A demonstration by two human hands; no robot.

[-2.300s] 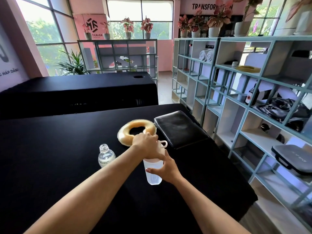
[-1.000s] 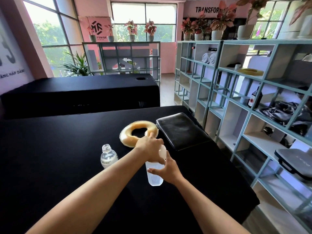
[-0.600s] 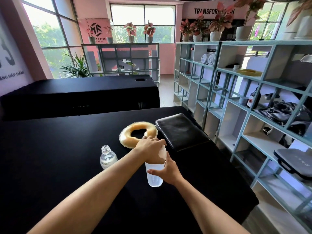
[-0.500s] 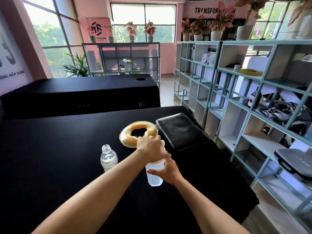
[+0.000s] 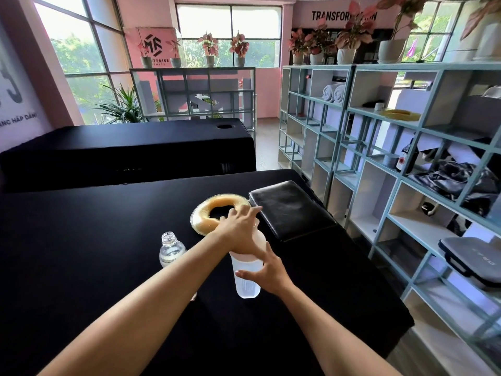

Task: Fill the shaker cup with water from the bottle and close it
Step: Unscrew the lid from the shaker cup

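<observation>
A translucent white shaker cup (image 5: 246, 284) stands upright on the black table (image 5: 81, 253). My right hand (image 5: 268, 272) grips its body from the right side. My left hand (image 5: 240, 230) lies palm-down over the cup's top, covering the lid, with its fingers spread toward the far side. A small clear water bottle (image 5: 170, 249) stands uncapped just left of the cup, with a little water in it. My left forearm hides the bottle's base.
A tan ring-shaped cushion (image 5: 208, 213) lies just behind the cup. A black padded cushion (image 5: 290, 207) sits to the right of the ring. Teal shelving (image 5: 379, 164) lines the right side. A second black table (image 5: 127, 147) stands behind.
My left hand stayed on the cup's top and has turned, its fingers now spread out. The lid's flip tab seen earlier is hidden under that hand. Cup and bottle have not shifted.
</observation>
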